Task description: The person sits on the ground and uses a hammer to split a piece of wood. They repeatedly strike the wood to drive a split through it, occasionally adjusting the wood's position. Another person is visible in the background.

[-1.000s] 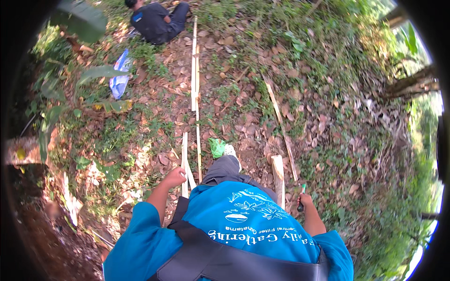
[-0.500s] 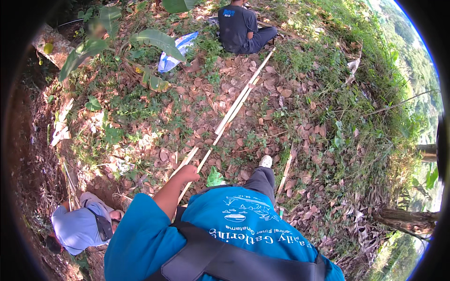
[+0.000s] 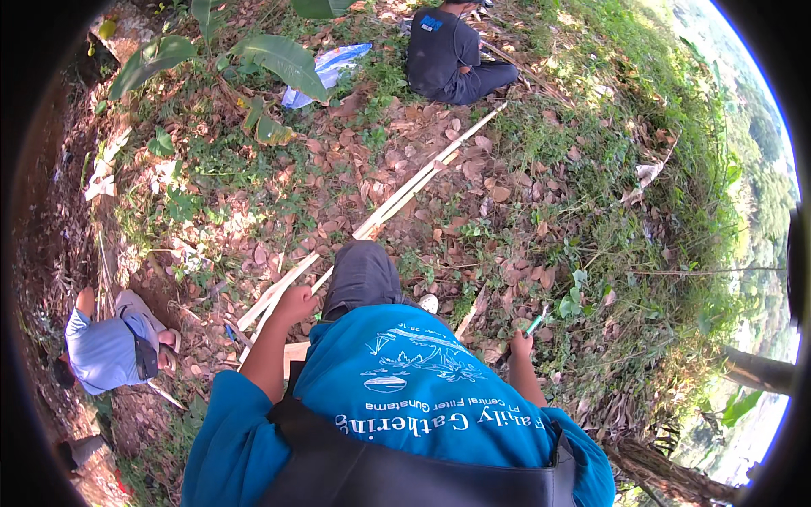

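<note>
Bamboo strips (image 3: 397, 198) are gripped at their near end by the left hand (image 3: 297, 302), running away from it over leaf-strewn ground (image 3: 524, 211). A slim green tool (image 3: 536, 324) is held in the closed right hand (image 3: 520, 345). Handling of the strips seems underway; a steady, aligned grip is called for next.

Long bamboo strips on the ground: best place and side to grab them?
Grip the near end of the strips, where the left hand already closes on them, coming from above. They lie flat on the leaves, thin and long, running away toward the seated person; the far end is out of reach.
</note>
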`<state>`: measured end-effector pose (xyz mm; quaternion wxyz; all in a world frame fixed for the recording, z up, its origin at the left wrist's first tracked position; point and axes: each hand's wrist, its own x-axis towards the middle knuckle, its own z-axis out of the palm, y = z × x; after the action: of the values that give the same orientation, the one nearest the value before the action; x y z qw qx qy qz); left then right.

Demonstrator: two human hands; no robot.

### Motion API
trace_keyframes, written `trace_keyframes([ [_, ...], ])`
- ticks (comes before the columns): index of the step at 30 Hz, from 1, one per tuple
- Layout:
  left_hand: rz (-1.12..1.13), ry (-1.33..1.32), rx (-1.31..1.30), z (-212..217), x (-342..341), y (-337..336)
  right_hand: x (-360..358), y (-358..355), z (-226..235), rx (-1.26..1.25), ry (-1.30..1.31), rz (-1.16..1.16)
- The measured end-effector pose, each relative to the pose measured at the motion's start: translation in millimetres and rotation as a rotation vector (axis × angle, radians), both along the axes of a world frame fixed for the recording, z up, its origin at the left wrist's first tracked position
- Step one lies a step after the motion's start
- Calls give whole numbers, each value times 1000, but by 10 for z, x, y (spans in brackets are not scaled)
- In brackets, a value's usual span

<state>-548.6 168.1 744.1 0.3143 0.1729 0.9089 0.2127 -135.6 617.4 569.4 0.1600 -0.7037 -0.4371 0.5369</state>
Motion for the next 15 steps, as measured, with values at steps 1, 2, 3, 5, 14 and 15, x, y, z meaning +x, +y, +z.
trace_keyframes([
  [1,34,-10,-65,-61,73,-101,-67,62,26,-13,14,-25],
  [2,70,-20,-134,-118,153,-239,-201,83,160,-75,-20,-38],
  [3,70,-72,-261,-173,193,-366,-230,124,87,-122,6,-58],
  [5,102,-181,-238,-314,228,-534,-136,200,-10,-306,25,-34],
  [14,239,-191,-11,-171,-892,209,-517,174,-145,-723,-145,448],
  [15,295,-198,103,-205,-1178,362,-661,194,-153,-708,-169,462],
])
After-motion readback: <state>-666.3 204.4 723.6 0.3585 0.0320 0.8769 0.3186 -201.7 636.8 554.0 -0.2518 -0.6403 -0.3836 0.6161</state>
